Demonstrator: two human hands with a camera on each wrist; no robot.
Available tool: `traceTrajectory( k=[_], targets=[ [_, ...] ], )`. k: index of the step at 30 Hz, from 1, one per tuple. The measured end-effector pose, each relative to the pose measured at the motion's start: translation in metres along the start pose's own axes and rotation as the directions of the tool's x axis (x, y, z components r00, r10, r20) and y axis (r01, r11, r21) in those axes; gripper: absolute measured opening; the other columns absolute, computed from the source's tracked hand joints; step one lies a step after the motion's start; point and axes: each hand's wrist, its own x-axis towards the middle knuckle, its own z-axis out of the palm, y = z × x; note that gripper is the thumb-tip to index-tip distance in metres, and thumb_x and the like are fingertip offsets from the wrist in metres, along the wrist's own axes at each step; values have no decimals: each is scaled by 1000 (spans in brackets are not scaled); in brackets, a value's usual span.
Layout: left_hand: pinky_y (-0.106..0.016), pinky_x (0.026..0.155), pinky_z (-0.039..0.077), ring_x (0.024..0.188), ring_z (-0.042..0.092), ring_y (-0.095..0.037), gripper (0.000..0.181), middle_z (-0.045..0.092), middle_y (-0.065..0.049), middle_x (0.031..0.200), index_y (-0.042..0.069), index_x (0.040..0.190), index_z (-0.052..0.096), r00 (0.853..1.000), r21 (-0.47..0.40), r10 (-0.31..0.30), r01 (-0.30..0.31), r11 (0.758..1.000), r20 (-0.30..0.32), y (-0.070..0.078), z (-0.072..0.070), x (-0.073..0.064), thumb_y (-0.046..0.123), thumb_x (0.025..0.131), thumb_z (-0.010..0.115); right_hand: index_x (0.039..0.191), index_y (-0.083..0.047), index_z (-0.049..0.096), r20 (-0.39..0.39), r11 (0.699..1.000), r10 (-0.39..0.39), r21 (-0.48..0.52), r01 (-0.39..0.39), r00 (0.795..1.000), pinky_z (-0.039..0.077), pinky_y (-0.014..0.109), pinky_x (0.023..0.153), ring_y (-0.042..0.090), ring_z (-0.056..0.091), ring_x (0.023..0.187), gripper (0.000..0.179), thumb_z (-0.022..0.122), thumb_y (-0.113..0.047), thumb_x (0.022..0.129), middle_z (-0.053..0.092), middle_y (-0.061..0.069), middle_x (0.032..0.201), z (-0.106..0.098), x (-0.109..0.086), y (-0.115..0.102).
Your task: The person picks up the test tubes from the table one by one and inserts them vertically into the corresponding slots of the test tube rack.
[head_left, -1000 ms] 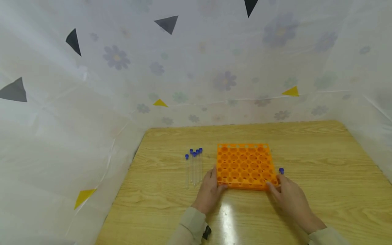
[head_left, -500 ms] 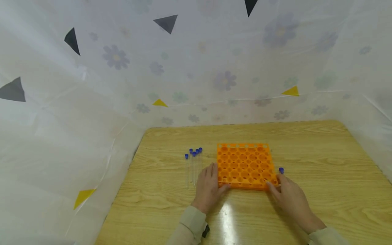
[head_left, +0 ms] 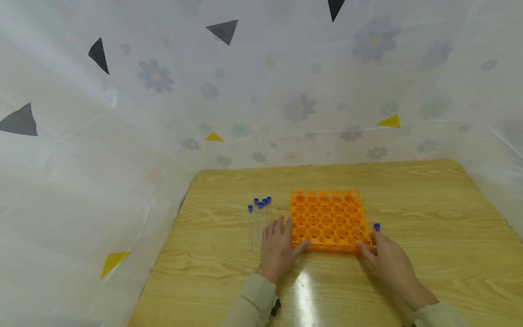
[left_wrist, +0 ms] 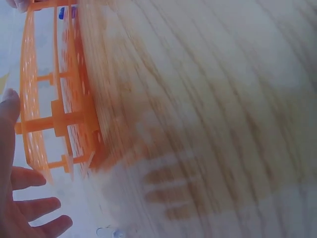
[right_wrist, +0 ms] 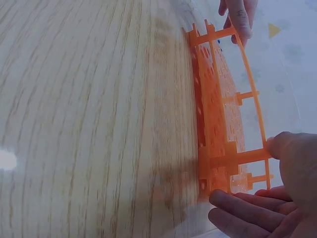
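Note:
An orange test tube rack (head_left: pixel 327 218) full of round holes stands on the wooden table between both hands. My left hand (head_left: pixel 278 250) is at its near left corner, thumb along the front edge. The other fingers spread loosely beside the rack, as the left wrist view shows with its fingers (left_wrist: pixel 37 208). My right hand (head_left: pixel 390 263) grips the near right corner, thumb (right_wrist: pixel 278 144) on the top edge and fingers against the side. Several clear test tubes (head_left: pixel 250 231) with blue caps lie left of the rack, some partly behind my left hand.
Another blue cap (head_left: pixel 377 226) shows just beyond my right hand; what lies below it is hidden. The wooden table (head_left: pixel 441 218) is bordered by pale flowered sheeting (head_left: pixel 261 91) at the back and sides. Glare (head_left: pixel 304 295) shines on the near part of the table.
My left fingers have come off the rack's side and spread, covering more of the tubes' lower ends. The rack and right hand have hardly moved.

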Motion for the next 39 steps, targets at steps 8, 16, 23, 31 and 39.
traceTrajectory(
  k=[8,16,23,31,39],
  targets=[
    [-48,114,38,136,45,-32,86,44,-14,151,14,150,42,999,-3,-26,26,1000,-23,0,0,-1,73,89,47,116,13,54,19,1000,6,16,-6,1000,58,46,65,33,69,77,49,62,-32,98,68,27,94,3,0,-1],
    [-49,114,38,139,42,-32,87,41,-14,154,15,153,37,999,-40,-46,47,998,18,1,-1,1,74,89,46,117,12,53,35,999,16,31,-17,999,58,43,63,30,69,77,52,60,-36,99,66,28,100,3,2,0],
    [-55,116,34,142,39,-36,86,38,-16,156,21,156,30,994,-43,-96,98,994,60,3,2,-1,75,90,43,123,13,52,118,995,43,82,-53,992,59,46,70,34,70,86,62,57,-44,99,63,34,113,-3,5,4],
    [-54,112,39,136,45,-35,85,45,-14,151,24,155,32,994,-22,-105,106,994,31,9,6,-1,76,89,43,127,7,56,105,980,-16,198,-5,994,58,48,72,38,68,93,46,44,-32,106,67,28,112,-17,1,26],
    [-53,110,41,135,47,-33,86,46,-14,150,24,156,32,993,-6,-116,116,993,35,10,5,-1,77,89,41,121,10,57,135,996,33,79,-44,990,57,45,65,31,67,83,44,47,-30,105,69,24,102,-26,7,43]
  ],
)
